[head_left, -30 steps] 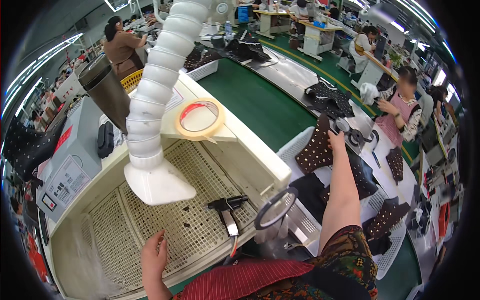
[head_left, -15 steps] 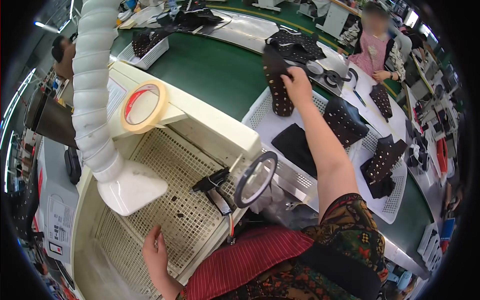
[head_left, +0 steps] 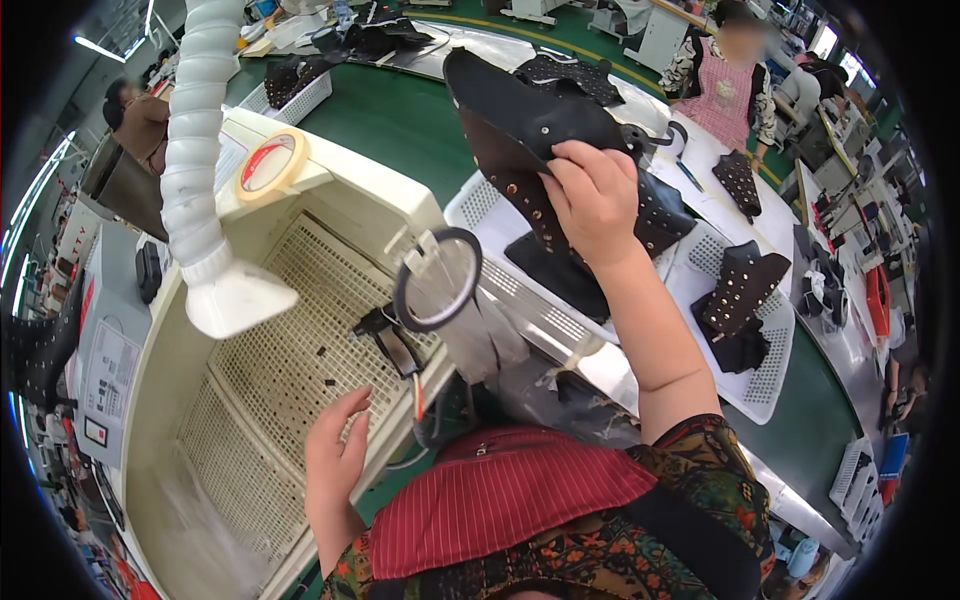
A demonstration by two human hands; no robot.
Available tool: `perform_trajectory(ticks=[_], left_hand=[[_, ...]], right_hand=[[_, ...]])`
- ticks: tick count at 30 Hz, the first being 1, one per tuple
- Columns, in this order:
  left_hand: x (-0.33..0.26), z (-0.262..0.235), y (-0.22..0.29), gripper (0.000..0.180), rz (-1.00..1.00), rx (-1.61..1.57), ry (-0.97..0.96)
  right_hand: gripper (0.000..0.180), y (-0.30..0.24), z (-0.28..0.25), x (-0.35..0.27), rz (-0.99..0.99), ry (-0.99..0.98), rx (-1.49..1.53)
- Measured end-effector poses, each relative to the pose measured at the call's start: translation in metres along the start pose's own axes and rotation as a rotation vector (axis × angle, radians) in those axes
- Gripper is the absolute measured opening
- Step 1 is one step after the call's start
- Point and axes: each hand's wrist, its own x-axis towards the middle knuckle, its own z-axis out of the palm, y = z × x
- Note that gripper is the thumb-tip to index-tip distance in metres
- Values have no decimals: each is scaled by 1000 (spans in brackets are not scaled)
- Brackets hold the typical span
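My right hand (head_left: 600, 205) pinches a dark studded leather piece (head_left: 490, 125) between thumb and fingers, raised above a white perforated basket (head_left: 472, 207). The piece is tilted, with a smooth black face on top and metal studs on the brown side. Below it in the basket lies a black piece (head_left: 560, 280). My left hand (head_left: 338, 445) holds nothing; its fingers are apart over the near edge of a cream booth with a grid floor (head_left: 290, 330). A black tool with a wired handle (head_left: 388, 340) lies on that grid.
A white ribbed hose (head_left: 196, 140) with a flared nozzle hangs over the booth. Masking tape (head_left: 272, 166) rests on the booth's rim, and a round framed lens (head_left: 437, 280) stands at its corner. Another basket (head_left: 768, 385) holds studded pieces. A person in a pink apron (head_left: 718, 95) stands across the table.
The leather piece has been lifted and turned, so its black face shows. My left hand has moved slightly right and up. The whole view has shifted.
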Motion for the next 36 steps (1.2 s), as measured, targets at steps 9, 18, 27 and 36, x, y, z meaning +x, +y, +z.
perform_trajectory(ticks=[9, 18, 27, 36], left_hand=[[26, 84, 112, 83, 48, -946, -189], [7, 144, 136, 23, -19, -1031, -163], [-15, 173, 153, 24, -5, -854, -114], [-58, 192, 95, 101, 452, -38, 415]], right_hand=[[15, -70, -133, -38, -269, -199, 210], [21, -82, -201, -73, 2, -406, 572], [30, -56, -215, -66, 601, -775, 775], [35, -100, -183, -45, 361, -578, 737]])
